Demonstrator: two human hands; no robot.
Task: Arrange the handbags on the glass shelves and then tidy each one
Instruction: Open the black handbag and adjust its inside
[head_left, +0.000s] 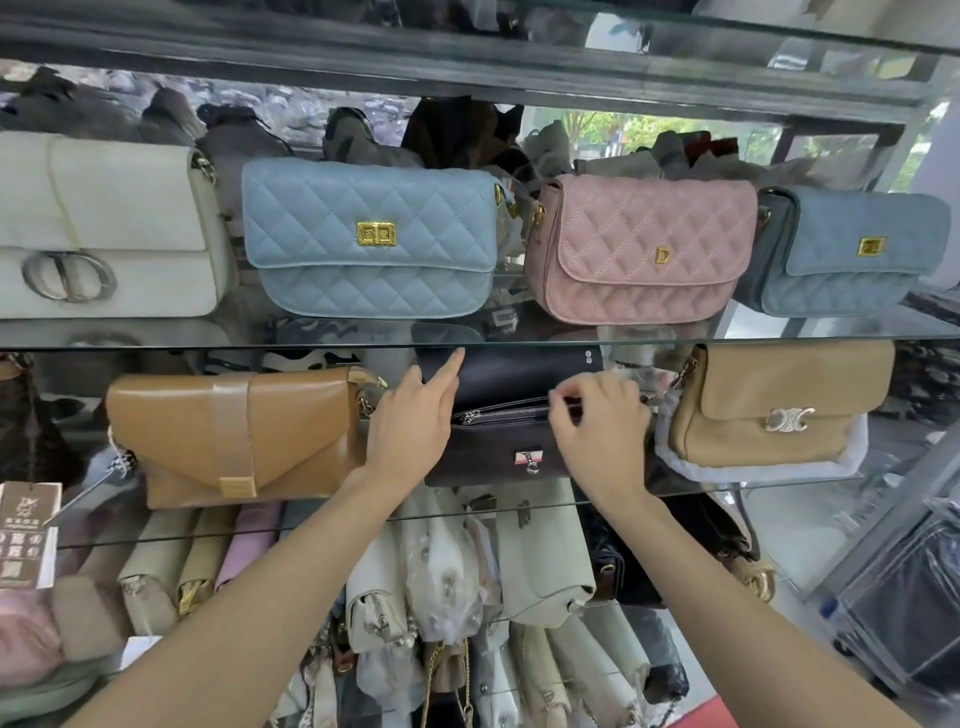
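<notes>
Head view: black handbag (498, 441) between both hands, flap raised.

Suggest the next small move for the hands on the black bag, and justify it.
Probably the right hand should draw the zip along. The left hand holds the flap of the black bag up, and the right hand's fingers pinch at the zip.

A gold letter D (662, 255) stands on the pink quilted bag (639, 249); the hang tag (28, 535) is illegible.
</notes>
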